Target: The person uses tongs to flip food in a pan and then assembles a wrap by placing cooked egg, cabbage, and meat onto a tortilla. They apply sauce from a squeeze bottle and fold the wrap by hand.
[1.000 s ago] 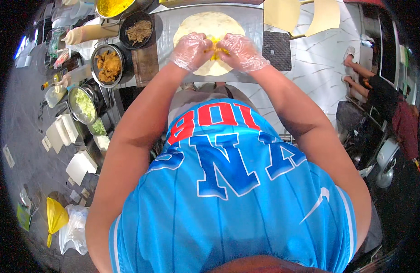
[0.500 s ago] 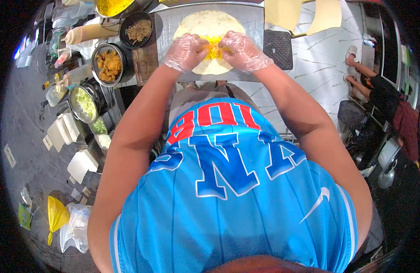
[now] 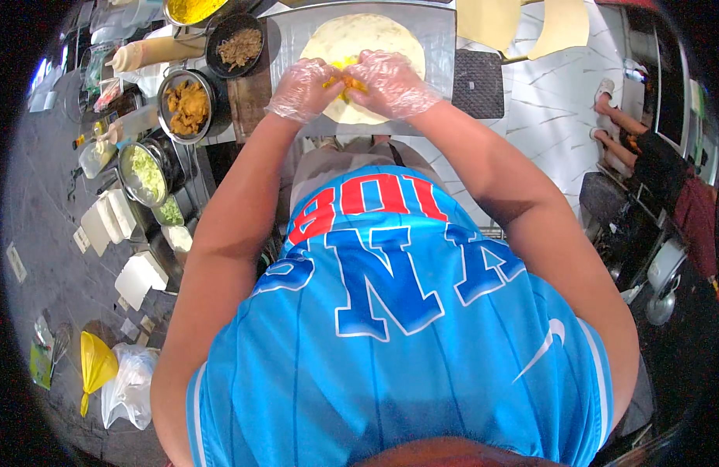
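Note:
A round tortilla [image 3: 390, 35] lies flat on a grey metal sheet [image 3: 441, 47] at the top of the head view. Yellow rice [image 3: 344, 62] is heaped at its middle, partly hidden by my fingers. My left hand [image 3: 303, 89], in a clear plastic glove, is closed over the rice. My right hand [image 3: 390, 82], gloved the same way, is closed right beside it. Between the fingertips of both hands shows an orange-brown bit of fried chicken [image 3: 351, 84], like the pieces in the bowl on the left.
To the left stand a bowl of fried chicken [image 3: 186, 107], a black pan of shredded meat [image 3: 237, 48], a squeeze bottle [image 3: 153, 53] and a bowl of chopped greens [image 3: 147, 173]. A dark textured mat [image 3: 479, 84] lies right of the sheet. Another person's legs [image 3: 620, 132] show at far right.
My right hand has moved left until it nearly meets my left hand, which has shifted slightly left and down. More of the tortilla's right side shows now.

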{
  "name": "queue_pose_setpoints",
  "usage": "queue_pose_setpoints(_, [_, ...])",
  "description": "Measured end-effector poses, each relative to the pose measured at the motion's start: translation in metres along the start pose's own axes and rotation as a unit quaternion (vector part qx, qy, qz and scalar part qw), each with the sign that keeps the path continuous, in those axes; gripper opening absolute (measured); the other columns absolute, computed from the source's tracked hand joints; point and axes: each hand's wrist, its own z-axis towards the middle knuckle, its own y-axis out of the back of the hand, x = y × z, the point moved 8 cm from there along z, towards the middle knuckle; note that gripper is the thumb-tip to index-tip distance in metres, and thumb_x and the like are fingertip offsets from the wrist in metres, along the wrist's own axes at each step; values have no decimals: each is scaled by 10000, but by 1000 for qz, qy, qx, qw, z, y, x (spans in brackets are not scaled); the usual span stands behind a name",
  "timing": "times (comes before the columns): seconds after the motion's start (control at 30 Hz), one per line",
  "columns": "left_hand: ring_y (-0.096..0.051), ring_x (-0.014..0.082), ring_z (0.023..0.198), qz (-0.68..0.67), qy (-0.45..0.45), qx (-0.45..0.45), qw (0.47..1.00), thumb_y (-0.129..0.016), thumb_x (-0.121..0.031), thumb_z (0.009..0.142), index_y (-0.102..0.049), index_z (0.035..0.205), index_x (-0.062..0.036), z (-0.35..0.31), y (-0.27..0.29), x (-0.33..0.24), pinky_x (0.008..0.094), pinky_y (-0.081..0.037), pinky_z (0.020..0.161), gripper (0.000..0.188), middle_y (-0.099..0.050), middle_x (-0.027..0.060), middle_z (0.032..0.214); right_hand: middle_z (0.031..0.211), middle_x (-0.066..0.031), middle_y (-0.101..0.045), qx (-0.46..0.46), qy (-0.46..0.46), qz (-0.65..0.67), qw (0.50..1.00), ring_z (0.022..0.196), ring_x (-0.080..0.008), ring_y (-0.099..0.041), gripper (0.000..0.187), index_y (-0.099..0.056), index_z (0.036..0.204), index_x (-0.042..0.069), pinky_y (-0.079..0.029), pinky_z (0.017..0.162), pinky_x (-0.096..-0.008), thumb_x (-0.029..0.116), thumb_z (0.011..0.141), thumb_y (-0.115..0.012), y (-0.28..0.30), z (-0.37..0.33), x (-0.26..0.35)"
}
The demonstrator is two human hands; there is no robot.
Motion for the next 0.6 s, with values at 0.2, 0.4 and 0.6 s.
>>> queue_pose_setpoints(0.2, [-730, 379, 923, 13, 9, -14, 1000, -802, -235, 903, -796, 946, -73, -7, 3, 9, 486, -587, 852, 168, -745, 166, 960, 986, -107, -668, -9, 0, -63, 998, 998, -328, -706, 203, -766, 1058, 140, -553, 854, -502, 226, 874, -771, -11, 6, -8])
queue_pose_setpoints(0.4, [-727, 374, 930, -11, -11, -32, 999, -801, -238, 903, -803, 995, -96, -3, 14, -5, 493, -588, 855, 169, -737, 154, 959, 1052, -141, -706, -28, -15, -1, 999, 1013, -372, -717, 205, -758, 1031, 111, -559, 927, -513, 202, 848, -740, 10, -19, -33])
queue_pose_setpoints(0.6, [-719, 346, 917, 13, -24, -17, 999, -768, -260, 896, -837, 1028, -124, 14, 2, -24, 485, -585, 855, 201, -741, 117, 941, 1058, -151, -701, -41, -31, 26, 998, 1023, -384, -709, 222, -745, 1064, 96, -573, 937, -513, 181, 859, -745, 17, -40, -50])
